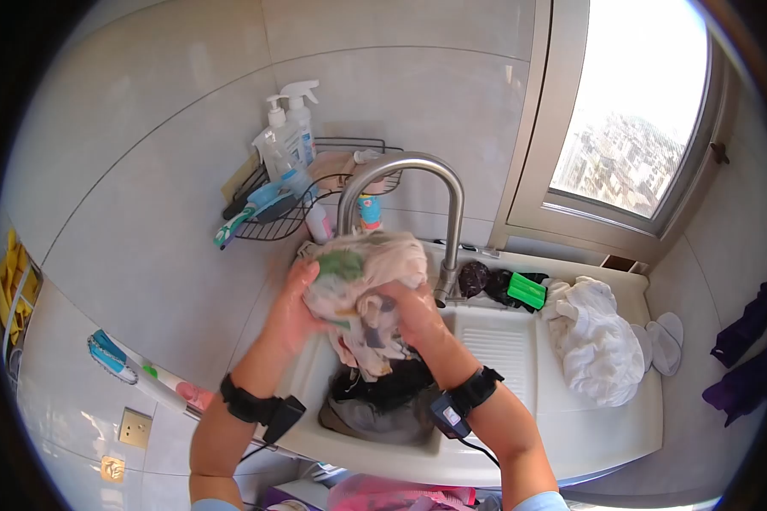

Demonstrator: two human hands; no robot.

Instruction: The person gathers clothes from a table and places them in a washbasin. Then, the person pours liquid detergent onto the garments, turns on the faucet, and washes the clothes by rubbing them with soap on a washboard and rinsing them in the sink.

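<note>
Both hands hold a bunched, pale garment (392, 255) with green and dark patches, raised over the sink (311, 362). My left hand (296, 294) grips its left side, beside a green patch, and looks slightly blurred. Around the right side of the bundle close the fingers of my right hand (418, 313), partly hidden by the fabric. Folds of the garment hang down between my wrists. Below, dark cloth (383, 383) lies in greyish water in the basin. The curved metal faucet (456, 192) arches just behind the bundle.
Right of the basin is a ribbed washboard (494, 353), with a heap of white cloth (601, 341) beyond it. A green soap bar (527, 291) rests at the back ledge. The wire corner rack (268, 228) holds bottles and brushes. A window (631, 111) stands at upper right.
</note>
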